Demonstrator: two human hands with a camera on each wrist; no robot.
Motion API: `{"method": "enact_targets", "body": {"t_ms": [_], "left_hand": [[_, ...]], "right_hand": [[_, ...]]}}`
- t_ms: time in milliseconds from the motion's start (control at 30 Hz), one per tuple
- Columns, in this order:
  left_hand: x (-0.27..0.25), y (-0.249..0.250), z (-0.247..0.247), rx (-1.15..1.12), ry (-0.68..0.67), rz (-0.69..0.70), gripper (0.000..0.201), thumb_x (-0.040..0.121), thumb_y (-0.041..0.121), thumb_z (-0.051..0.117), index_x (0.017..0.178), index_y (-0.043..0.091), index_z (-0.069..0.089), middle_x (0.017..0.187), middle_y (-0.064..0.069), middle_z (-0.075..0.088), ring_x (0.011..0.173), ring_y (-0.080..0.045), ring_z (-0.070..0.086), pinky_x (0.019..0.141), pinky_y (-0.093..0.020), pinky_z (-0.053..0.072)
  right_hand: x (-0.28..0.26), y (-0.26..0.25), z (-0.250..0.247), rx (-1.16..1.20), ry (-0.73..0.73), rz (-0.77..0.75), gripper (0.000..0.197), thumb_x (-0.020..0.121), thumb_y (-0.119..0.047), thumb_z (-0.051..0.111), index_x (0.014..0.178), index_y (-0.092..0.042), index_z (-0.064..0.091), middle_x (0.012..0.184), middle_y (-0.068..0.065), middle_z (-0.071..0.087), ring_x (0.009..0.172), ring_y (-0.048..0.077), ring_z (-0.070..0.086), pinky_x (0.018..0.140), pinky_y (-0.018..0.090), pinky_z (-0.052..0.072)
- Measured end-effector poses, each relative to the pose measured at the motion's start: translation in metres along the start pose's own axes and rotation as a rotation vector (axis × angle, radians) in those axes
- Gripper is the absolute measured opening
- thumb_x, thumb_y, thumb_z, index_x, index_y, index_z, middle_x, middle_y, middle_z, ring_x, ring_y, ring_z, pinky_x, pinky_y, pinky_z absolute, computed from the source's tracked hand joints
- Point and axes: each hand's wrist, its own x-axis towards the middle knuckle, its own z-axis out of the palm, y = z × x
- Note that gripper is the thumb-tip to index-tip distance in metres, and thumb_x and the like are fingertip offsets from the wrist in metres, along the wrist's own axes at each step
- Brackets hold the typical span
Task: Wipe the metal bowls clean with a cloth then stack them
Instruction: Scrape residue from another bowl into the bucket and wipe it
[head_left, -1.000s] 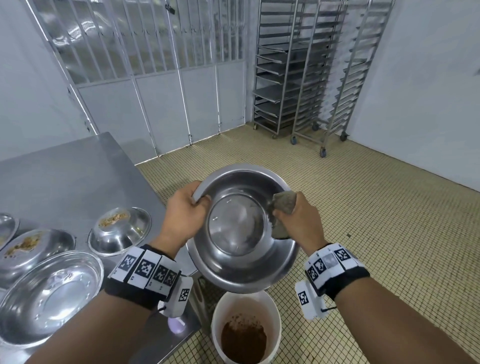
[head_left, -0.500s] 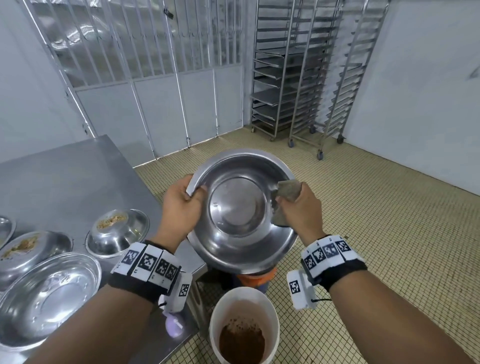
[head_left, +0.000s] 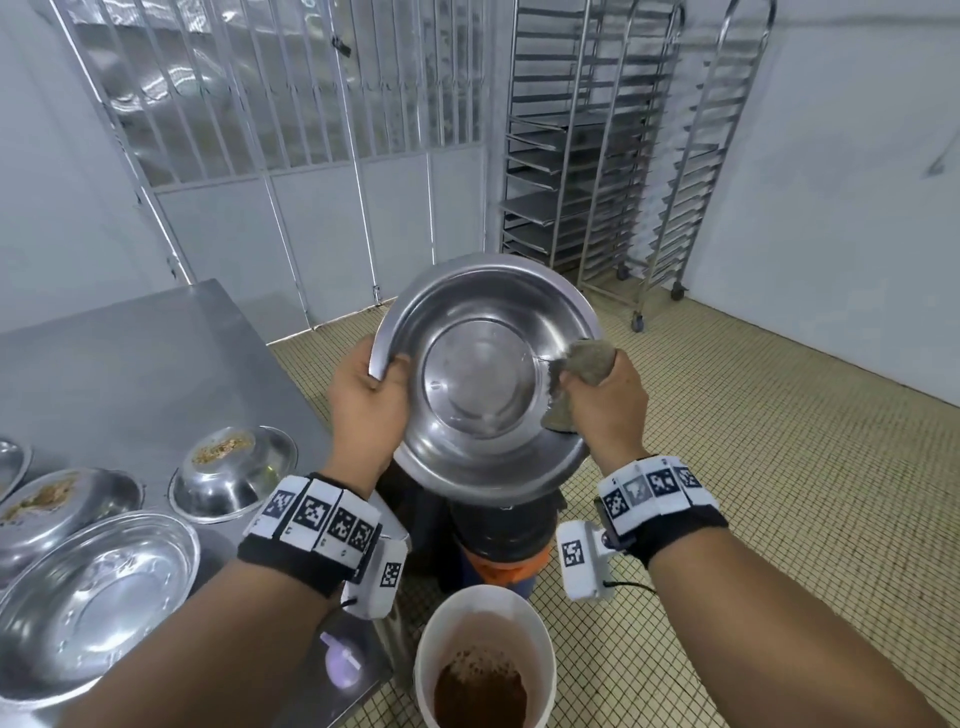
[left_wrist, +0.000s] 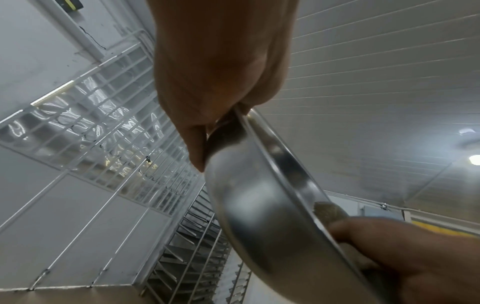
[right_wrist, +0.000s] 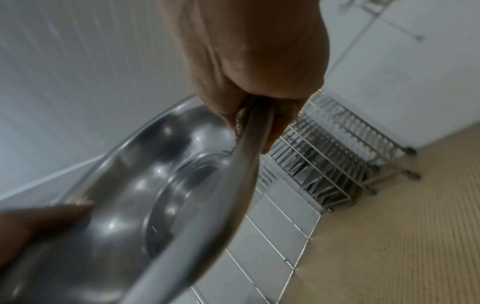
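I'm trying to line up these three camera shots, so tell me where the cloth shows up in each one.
Head: the cloth is right of centre, gripped by the right hand against the right rim of the held bowl.
Left wrist: lower right, a small patch of cloth just past the bowl's rim, above the right hand's fingers.
Right wrist: upper centre, only a sliver pinched against the rim.
Shared landmark: the bowl's rim.

a pale, small-tiled floor (head_left: 779, 467) runs to plain white walls (head_left: 857, 182). at the back stands a white barred gate (head_left: 291, 130) with solid lower panels. two tall wheeled metal tray racks (head_left: 613, 156) stand beside it in the corner. a steel bench (head_left: 130, 364) fills the left. a ceiling lamp (left_wrist: 474, 159) glows overhead.
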Motion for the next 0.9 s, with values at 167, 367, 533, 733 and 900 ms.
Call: {"method": "enact_targets", "body": {"t_ms": [167,367,533,733,900], "left_hand": [[0.008,0.007,-0.005,0.151,-0.190,0.088,0.038,0.092,0.013,0.064,0.109,0.047,0.062,0.101,0.019,0.070,0.098,-0.006,0.067,0.087,-0.034,0.055],[0.043,0.039,-0.010,0.337,-0.530,0.166,0.030,0.092,0.021,0.063,0.121,0.025,0.071,0.105,0.007,0.076,0.099,-0.011,0.072,0.087,-0.033,0.058],[0.041,0.041,-0.003,0.176,-0.361,0.141,0.029,0.099,0.006,0.061,0.088,0.030,0.072,0.070,0.015,0.070,0.064,0.001,0.062,0.063,-0.018,0.049],[0.031,0.038,0.002,0.089,-0.237,0.058,0.020,0.101,0.012,0.060,0.093,0.028,0.071,0.071,0.019,0.071,0.066,0.001,0.066,0.063,-0.016,0.049],[0.023,0.040,0.009,0.093,-0.284,0.070,0.017,0.103,0.012,0.060,0.108,0.023,0.073,0.077,0.021,0.074,0.073,0.003,0.070,0.063,-0.008,0.048]], "right_hand": [[0.023,-0.014,-0.017,-0.159,-0.061,-0.261,0.022,0.088,-0.018,0.074,0.105,-0.019,0.060,0.088,-0.011,0.065,0.076,0.006,0.063,0.065,0.016,0.050],[0.030,-0.027,-0.013,-0.303,-0.163,-0.522,0.025,0.087,-0.017,0.075,0.109,-0.023,0.065,0.090,-0.006,0.073,0.076,0.013,0.069,0.069,0.028,0.058],[0.023,-0.022,-0.011,-0.122,-0.018,-0.325,0.030,0.086,-0.022,0.078,0.112,-0.022,0.063,0.094,-0.009,0.070,0.083,0.012,0.068,0.076,0.028,0.057],[0.020,-0.007,-0.007,-0.153,-0.043,-0.124,0.040,0.087,-0.028,0.078,0.118,-0.017,0.054,0.095,-0.004,0.067,0.082,0.019,0.068,0.074,0.036,0.061],[0.043,-0.029,-0.015,-0.378,0.035,-0.310,0.037,0.089,-0.030,0.076,0.117,-0.019,0.053,0.084,-0.004,0.064,0.068,0.018,0.060,0.063,0.029,0.050]]}}
